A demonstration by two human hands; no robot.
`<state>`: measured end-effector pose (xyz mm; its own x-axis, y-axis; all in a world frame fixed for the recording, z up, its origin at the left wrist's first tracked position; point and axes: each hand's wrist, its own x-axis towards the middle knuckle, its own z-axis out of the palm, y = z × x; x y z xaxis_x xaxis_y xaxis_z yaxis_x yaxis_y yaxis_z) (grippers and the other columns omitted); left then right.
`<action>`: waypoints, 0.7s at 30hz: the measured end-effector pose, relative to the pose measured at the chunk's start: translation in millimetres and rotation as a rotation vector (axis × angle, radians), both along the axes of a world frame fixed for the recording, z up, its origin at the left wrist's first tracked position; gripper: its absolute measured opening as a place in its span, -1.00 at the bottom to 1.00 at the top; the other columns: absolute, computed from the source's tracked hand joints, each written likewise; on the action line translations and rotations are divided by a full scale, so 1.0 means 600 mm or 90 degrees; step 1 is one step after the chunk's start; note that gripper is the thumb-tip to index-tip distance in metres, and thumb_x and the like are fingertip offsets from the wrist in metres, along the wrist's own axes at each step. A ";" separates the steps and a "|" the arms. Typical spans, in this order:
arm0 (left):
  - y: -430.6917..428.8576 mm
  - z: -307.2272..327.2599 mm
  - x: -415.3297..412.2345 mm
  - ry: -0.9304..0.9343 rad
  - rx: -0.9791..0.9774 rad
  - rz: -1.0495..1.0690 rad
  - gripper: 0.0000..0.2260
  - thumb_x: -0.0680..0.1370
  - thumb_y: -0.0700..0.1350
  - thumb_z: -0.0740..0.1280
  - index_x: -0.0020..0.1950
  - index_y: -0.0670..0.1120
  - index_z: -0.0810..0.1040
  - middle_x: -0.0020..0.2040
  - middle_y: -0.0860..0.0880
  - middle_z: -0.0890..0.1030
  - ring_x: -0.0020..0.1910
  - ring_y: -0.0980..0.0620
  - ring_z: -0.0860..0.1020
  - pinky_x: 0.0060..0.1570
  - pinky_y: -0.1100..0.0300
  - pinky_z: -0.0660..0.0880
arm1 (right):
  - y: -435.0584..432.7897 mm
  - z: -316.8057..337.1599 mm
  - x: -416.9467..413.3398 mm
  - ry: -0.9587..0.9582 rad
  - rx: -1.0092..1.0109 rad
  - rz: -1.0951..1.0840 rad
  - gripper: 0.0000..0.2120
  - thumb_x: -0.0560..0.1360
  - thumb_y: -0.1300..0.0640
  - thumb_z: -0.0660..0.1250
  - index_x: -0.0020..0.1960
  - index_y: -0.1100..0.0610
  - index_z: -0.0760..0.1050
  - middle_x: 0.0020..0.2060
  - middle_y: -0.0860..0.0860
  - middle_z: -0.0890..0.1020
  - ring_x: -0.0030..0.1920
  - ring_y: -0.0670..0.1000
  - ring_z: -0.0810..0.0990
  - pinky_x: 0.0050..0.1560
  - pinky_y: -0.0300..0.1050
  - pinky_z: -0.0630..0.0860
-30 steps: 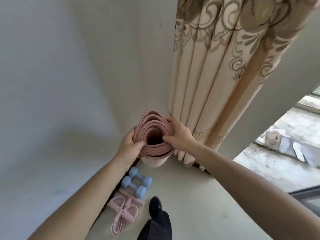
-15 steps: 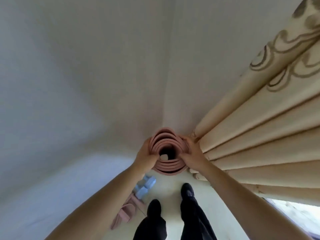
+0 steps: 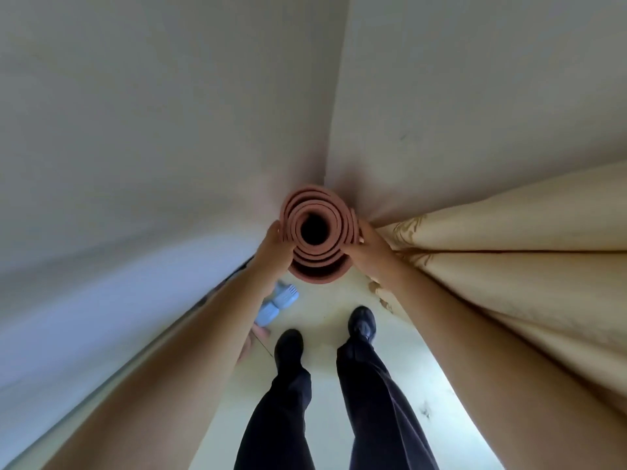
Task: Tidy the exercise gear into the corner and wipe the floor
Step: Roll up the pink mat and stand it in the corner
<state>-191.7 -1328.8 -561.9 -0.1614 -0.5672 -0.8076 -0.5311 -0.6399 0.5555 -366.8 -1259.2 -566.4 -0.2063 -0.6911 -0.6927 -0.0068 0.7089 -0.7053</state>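
At the corner where two pale walls meet:

1. Rolled mat (image 3: 319, 264), pink. Stands on end in the corner, its top facing the camera, so the spiral of layers and the dark hollow core show. The far side of the roll sits close against the wall junction; whether it touches either wall cannot be told. The foot of the roll is hidden by its own top.

2. Left hand (image 3: 273, 247). Cups the left side of the rolled mat near its top, fingers curved round the outer layer and gripping it. The forearm runs down to the lower left of the view.

3. Right hand (image 3: 366, 249). Cups the opposite side of the roll in the same way, fingertips (image 3: 359, 239) on the outer layer, holding it. The back of the hand lies against the curtain folds.

4. Curtain (image 3: 509, 266), cream, heavy pleats with a faint scroll pattern. Hangs along the right-hand wall, its hem reaching the floor just beside the mat.

5. Dumbbells (image 3: 285, 296), light blue. Two ribbed heads show on the floor by the left wall, near the mat and partly behind the left forearm.

6. Pink item (image 3: 261, 332). Lies on the floor just below the dumbbells, mostly hidden by the forearm; kind cannot be told.

7. Floor (image 3: 325, 301), cream, smooth.

8. Shoes, black, one pair: left shoe (image 3: 288, 344), right shoe (image 3: 363, 322), toes pointed at the corner, the right one nearer the mat. Dark trousers (image 3: 281, 418) above.
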 end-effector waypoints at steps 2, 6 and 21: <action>0.004 -0.010 0.008 0.001 0.023 0.036 -0.83 0.61 -0.03 0.22 0.19 0.14 0.43 0.06 0.10 0.56 0.05 0.03 0.54 0.06 -0.06 0.51 | 0.000 -0.017 -0.002 -0.007 0.010 -0.017 -0.66 0.51 0.50 0.25 0.12 0.11 0.45 -0.06 -0.03 0.58 -0.17 -0.30 0.55 -0.14 -0.48 0.44; 0.001 -0.006 0.032 0.012 0.034 0.093 -0.73 0.61 -0.11 0.23 0.29 0.12 0.46 0.23 0.06 0.57 0.17 0.03 0.55 0.01 0.00 0.55 | -0.006 -0.025 -0.006 -0.050 0.015 -0.072 -0.59 0.47 0.55 0.15 0.17 0.19 0.51 0.12 0.28 0.58 0.07 0.06 0.62 0.24 0.08 0.52; 0.020 0.452 0.093 -0.139 -0.714 -0.250 -0.60 0.68 0.02 0.10 0.52 -0.01 0.32 0.55 -0.01 0.26 0.53 -0.02 0.20 0.44 0.03 0.22 | 0.000 0.450 -0.005 0.329 -0.328 -0.034 -0.59 0.68 0.03 0.15 0.52 0.04 0.30 0.45 0.00 0.41 0.40 -0.01 0.42 0.43 -0.04 0.34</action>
